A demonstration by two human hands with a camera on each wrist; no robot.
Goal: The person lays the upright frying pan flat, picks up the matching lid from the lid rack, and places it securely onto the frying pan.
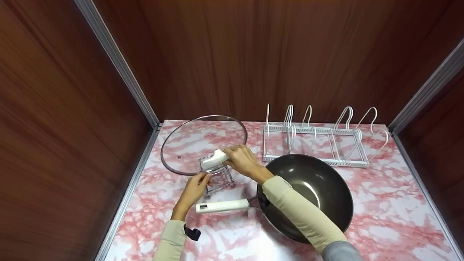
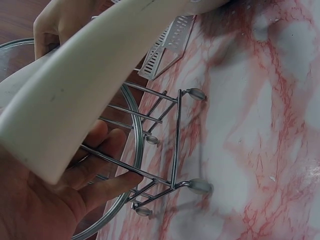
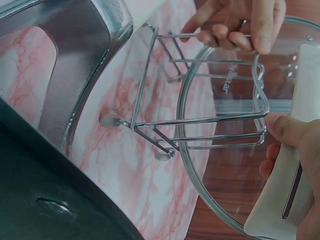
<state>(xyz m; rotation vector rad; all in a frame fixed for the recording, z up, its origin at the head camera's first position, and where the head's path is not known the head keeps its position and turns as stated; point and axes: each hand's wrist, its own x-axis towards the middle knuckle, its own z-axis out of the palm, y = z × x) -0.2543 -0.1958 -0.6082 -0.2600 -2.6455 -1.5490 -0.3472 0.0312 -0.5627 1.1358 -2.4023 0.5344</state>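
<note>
A clear glass lid (image 1: 195, 137) with a metal rim stands tilted in a small chrome wire rack (image 1: 221, 180). My right hand (image 1: 243, 158) grips the lid's long white handle (image 3: 272, 210), with the thumb near the rack's top wires. On the rack's left side, my left hand (image 1: 195, 186) pinches a wire; in the left wrist view its fingers (image 2: 107, 192) curl at that wire. The rack's rounded feet (image 2: 200, 187) are down at the tabletop. In front of the rack lies the white handle (image 1: 223, 206) of a dark wok (image 1: 326, 188), below my right forearm.
A white wire rack (image 1: 301, 128) with several upright loops stands at the back right, just behind the wok. Brown wood-patterned panels (image 1: 235, 61) with metal edge strips enclose the pink and white marbled tabletop (image 1: 145, 217) at the back and both sides.
</note>
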